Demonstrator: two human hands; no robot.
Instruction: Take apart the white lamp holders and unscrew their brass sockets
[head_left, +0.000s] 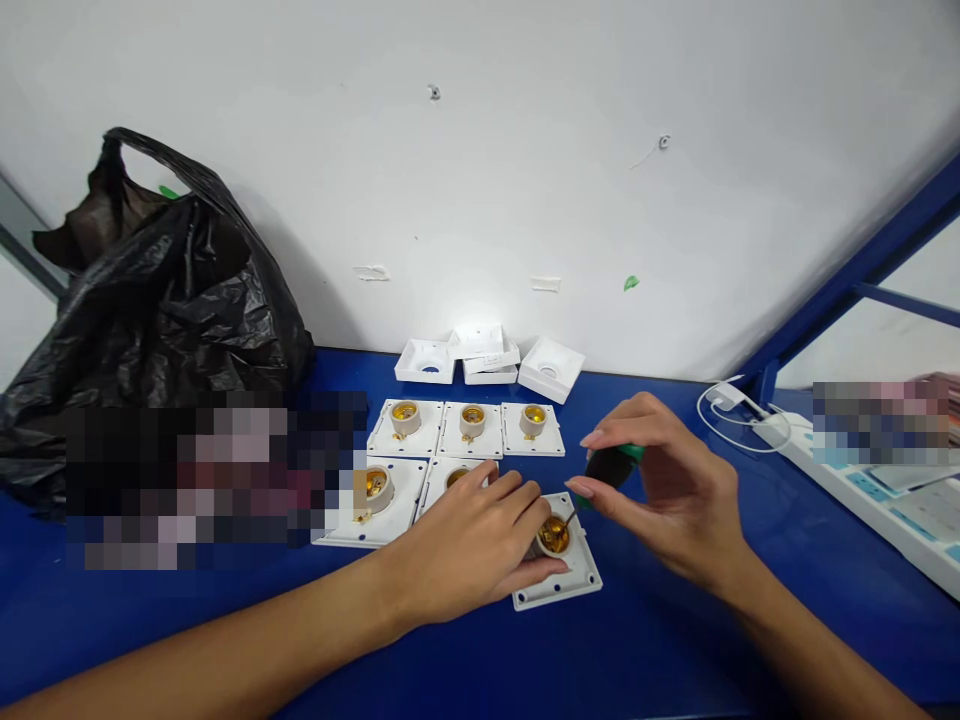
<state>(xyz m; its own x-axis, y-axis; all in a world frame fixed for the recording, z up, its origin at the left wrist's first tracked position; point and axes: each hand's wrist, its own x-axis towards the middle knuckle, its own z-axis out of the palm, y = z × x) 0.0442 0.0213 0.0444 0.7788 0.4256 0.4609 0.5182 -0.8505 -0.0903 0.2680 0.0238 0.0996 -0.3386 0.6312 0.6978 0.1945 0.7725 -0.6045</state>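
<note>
My right hand (pixel 660 485) pinches the black and green handle of a screwdriver (pixel 611 472) between thumb and fingers. Its shaft slants down into the brass-coloured inside of a lamp holder (pixel 555 535) on a square white base plate (pixel 562 585). Round the left side of this lamp holder my left hand (pixel 480 540) is closed, holding it on the table. Behind stand more lamp holders on white plates, three in the back row, such as the middle one (pixel 472 420). Two more are in the row before it, one with a visible socket (pixel 377 490), the other partly covered by my left hand.
Several white square covers (pixel 551 368) lie against the wall at the back of the blue table (pixel 637 640). A big black plastic bag (pixel 172 290) stands at left. On the right are a white power strip (pixel 862 490), a white cable (pixel 731 420) and a blue metal frame (pixel 832 290).
</note>
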